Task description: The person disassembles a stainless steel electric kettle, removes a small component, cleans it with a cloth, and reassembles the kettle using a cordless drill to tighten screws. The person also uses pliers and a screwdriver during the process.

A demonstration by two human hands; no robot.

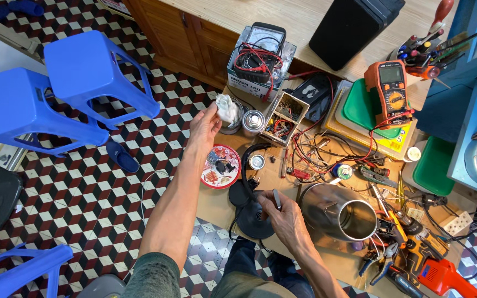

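White rag [227,108] in left hand [204,126] | right hand [284,214] grips tool [277,198] | steel kettle [338,212] beside

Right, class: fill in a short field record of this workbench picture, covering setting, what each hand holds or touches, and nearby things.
setting: cluttered cardboard work surface over a checkered tile floor
left hand: raised, pinching a crumpled white wad of tissue or cloth
right hand: holds a thin grey tool over a round black kettle base
nearby: shiny steel kettle body lying on its side; round red lid holding small parts; orange multimeter; blue plastic stools
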